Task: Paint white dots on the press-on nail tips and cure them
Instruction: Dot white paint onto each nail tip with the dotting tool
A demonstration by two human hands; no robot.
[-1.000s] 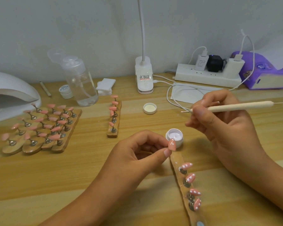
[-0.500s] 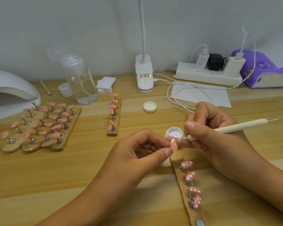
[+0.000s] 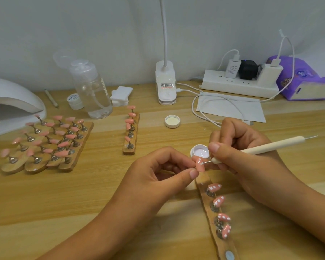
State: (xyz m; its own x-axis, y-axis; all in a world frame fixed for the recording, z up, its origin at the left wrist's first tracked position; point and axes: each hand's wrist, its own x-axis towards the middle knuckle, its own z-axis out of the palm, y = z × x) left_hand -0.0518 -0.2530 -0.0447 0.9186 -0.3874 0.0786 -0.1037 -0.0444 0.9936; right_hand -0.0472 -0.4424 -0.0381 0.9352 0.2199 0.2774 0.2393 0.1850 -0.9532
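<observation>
Left hand (image 3: 158,171) pinches a pink nail tip (image 3: 199,164) between thumb and forefinger, just in front of the open pot of white gel (image 3: 200,152). Right hand (image 3: 240,158) grips a dotting tool (image 3: 270,146) like a pen, its metal point touching the tip's face, which bears white dots. Below, a wooden holder strip (image 3: 204,186) carries four dotted tips (image 3: 214,187). At far left, undotted tips on wooden stands (image 3: 45,143) stand near the curing lamp (image 3: 11,102).

head-worn view, facing down-forward, close over wooden table (image 3: 45,203)
</observation>
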